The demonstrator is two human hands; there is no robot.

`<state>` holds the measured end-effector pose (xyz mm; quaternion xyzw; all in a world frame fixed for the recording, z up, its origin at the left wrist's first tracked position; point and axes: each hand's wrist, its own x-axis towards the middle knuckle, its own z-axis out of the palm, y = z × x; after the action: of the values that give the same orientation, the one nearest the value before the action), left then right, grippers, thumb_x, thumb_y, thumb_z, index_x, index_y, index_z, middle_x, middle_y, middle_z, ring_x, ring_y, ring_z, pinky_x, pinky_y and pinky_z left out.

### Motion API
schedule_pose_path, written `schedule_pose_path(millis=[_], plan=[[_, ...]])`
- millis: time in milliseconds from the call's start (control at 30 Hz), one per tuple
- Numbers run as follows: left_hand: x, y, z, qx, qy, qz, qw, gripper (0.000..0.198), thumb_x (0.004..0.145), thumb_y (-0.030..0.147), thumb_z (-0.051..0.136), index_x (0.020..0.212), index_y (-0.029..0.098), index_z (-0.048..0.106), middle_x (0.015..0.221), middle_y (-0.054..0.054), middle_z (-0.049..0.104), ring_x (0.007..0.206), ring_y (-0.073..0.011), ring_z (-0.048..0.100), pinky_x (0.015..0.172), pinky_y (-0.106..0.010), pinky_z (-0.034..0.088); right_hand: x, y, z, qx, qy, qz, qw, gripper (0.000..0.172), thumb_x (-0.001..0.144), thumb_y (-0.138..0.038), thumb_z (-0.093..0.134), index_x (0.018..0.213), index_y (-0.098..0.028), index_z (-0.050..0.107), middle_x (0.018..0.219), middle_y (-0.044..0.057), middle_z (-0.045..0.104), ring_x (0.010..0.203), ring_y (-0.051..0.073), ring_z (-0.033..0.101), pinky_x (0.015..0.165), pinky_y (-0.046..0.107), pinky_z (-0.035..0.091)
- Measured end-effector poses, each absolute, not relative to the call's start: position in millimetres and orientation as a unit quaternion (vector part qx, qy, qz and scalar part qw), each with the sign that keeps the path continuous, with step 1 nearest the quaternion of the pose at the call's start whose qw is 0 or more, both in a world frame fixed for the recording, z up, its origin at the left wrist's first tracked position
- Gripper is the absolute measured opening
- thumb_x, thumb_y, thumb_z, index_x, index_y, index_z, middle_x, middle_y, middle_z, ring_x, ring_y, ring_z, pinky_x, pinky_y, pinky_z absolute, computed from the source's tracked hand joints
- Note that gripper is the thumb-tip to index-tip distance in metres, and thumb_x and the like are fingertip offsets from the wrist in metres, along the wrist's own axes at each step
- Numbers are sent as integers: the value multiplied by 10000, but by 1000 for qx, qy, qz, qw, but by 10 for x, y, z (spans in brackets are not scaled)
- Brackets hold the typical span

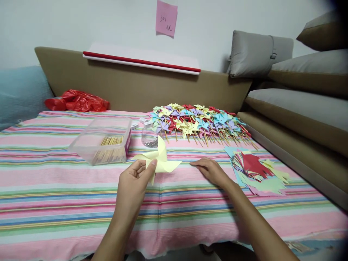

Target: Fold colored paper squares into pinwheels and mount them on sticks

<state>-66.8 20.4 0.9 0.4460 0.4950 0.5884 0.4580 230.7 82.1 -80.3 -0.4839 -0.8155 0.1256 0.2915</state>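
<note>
My left hand is closed around a pale yellow paper pinwheel, thumb pressed flat on its front near the middle. No stick shows on this pinwheel. Just to its right, my right hand hovers low over the cloth, apart from the paper. The fingers of that hand are pressed together and point left; whatever may be between the tips is too small to make out. Behind the pinwheel stands a clear round tub with small metal bits. To the left is a clear plastic box holding thin wooden sticks.
A dense heap of colourful pinwheels on sticks fills the back right. Cut paper sheets lie in a pile to the right. A red plastic bag rests at the back left. Grey cushions are stacked along the right edge.
</note>
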Motion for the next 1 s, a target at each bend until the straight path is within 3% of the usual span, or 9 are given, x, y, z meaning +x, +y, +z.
schedule_pose_path(millis=[233, 700, 900, 1000], plan=[[-616, 193, -11, 453, 481, 579, 477, 280, 767, 434, 800, 749, 173, 702, 717, -11, 648, 711, -149, 606, 641, -208, 451, 2315, 816, -824, -504, -794, 122, 316, 266, 933, -211, 566, 1131, -224, 744, 1151, 78, 769, 1054, 237, 721, 937, 382, 559], [-595, 198, -45, 444, 466, 591, 487, 279, 744, 434, 815, 786, 178, 714, 776, -29, 708, 773, -177, 662, 681, -229, 480, 2200, 672, -602, -489, -817, 101, 289, 205, 921, -180, 535, 839, -222, 718, 866, 59, 731, 813, 215, 668, 752, 334, 517], [-566, 174, -70, 467, 472, 588, 461, 250, 807, 421, 763, 833, 187, 678, 796, -25, 713, 759, -170, 665, 649, -229, 475, 1930, 365, -284, -524, -737, 129, 407, 135, 957, -284, 577, 935, -220, 694, 944, 63, 742, 897, 215, 692, 775, 333, 547], [-511, 148, -94, 522, 485, 579, 396, 188, 857, 382, 715, 861, 197, 679, 830, -26, 716, 807, -179, 674, 717, -247, 498, 1653, 142, -40, -486, -653, 261, 519, 118, 896, -347, 695, 911, -230, 698, 918, 45, 740, 891, 212, 701, 805, 341, 567]])
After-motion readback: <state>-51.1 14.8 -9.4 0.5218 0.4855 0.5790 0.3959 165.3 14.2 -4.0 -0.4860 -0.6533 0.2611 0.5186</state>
